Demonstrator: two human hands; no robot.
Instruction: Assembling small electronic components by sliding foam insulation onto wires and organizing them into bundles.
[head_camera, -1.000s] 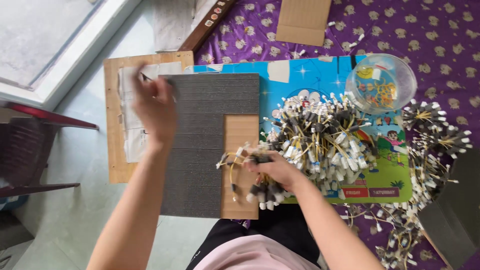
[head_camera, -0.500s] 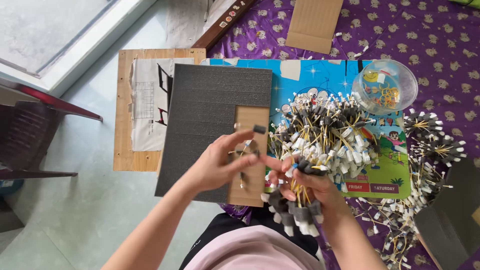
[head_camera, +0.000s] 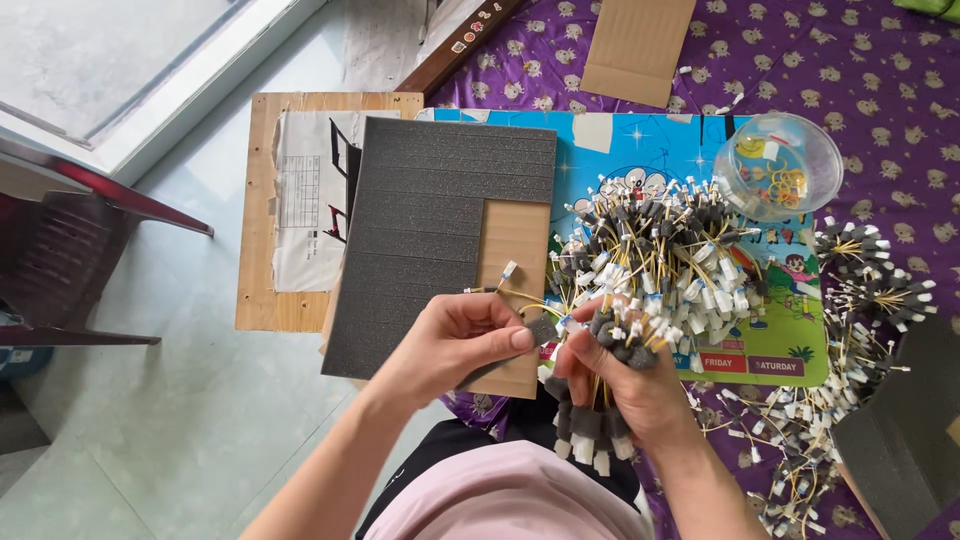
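Note:
My left hand (head_camera: 455, 342) pinches a small dark foam piece (head_camera: 541, 329) on the end of a thin yellow wire with a white tip (head_camera: 508, 270). My right hand (head_camera: 628, 385) grips a bundle of yellow wires capped with grey foam and white connectors (head_camera: 590, 425); the bundle hangs down toward my lap. Both hands meet just below the dark grey foam sheet (head_camera: 430, 230) cut into strips, which lies on a cardboard board (head_camera: 520, 240). A big pile of the same capped wires (head_camera: 665, 265) lies just beyond my right hand.
A clear plastic bowl (head_camera: 778, 165) with small yellow bits sits at the back right on a colourful mat (head_camera: 790, 330). More wire bundles (head_camera: 860, 290) lie on the purple patterned cloth. A wooden board with paper (head_camera: 300, 200) sits left; a dark red chair (head_camera: 60, 260) stands far left.
My left hand came off the foam sheet and down to my right hand, where it now pinches one wire's foam end. My right hand lifted the bundle off the pile toward me.

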